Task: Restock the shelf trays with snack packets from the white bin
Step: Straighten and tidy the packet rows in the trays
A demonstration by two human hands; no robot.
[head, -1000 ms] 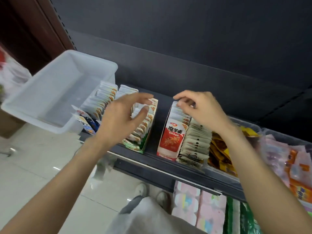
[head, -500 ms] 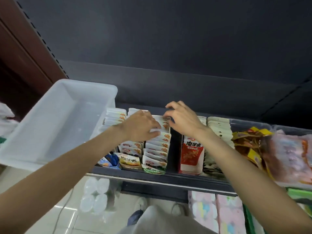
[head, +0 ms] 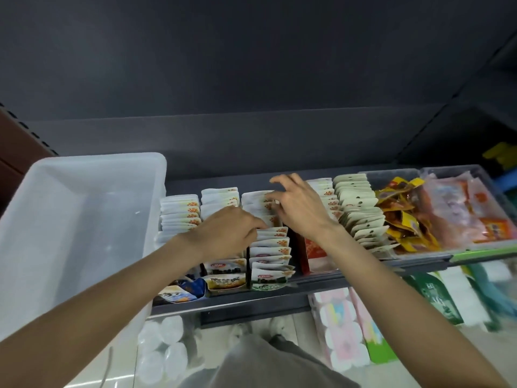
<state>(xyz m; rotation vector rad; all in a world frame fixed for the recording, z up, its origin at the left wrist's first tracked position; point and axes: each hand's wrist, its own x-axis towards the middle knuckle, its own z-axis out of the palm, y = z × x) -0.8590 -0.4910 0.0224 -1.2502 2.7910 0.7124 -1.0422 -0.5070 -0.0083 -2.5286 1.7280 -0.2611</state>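
1. Both hands have come together over one row of snack packets (head: 270, 247), the third row from the white bin (head: 70, 219). A second earlier they were apart, the left over the rows by the bin and the right over the red-fronted row (head: 314, 253).
2. Left hand (head: 226, 233): knuckles up, fingers curled down among the packet tops at mid-row. Its grip appears to pinch or part the packets; the fingertips are hidden, so which one cannot be told.
3. Right hand (head: 299, 208): fingers spread and bent, tips touching the packets at the back of the same row, thumb lifted. The grip looks loose, pressing rather than clasping.
4. The white bin stands at the left end of the shelf (head: 251, 302), touching the first row; no packets show in its visible interior.
5. Judgement: with the bin seemingly emptied, the work has passed from loading to straightening, so the task is near its end.
6. To the right lie a pale tagged row (head: 361, 217) and clear trays of loose orange packets (head: 402, 217) and pink packets (head: 470, 211), untouched.
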